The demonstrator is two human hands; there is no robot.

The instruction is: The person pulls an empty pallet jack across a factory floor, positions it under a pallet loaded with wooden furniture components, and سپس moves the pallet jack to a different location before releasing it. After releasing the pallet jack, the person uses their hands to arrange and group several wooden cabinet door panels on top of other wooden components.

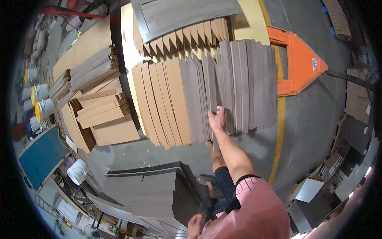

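My right hand (217,118) reaches forward over a row of long strips standing on edge. Its fingers close around the near part of a thin grey wood-grain strip (211,89), which sticks out toward me past its neighbours. To the right of the hand stand more grey strips (254,87), packed tightly. On the left side of the row are tan strips (161,103). My left hand (195,225) is low beside my body, close to a stack of dark grey boards (147,193). Its fingers are too small and blurred to read.
A pale yellow board (254,24) lies under the row, with a grey panel (187,16) behind. An orange pallet-jack-like frame (296,65) juts out at right. Bundled strips (101,113) lie on boards at left, near white buckets (43,109).
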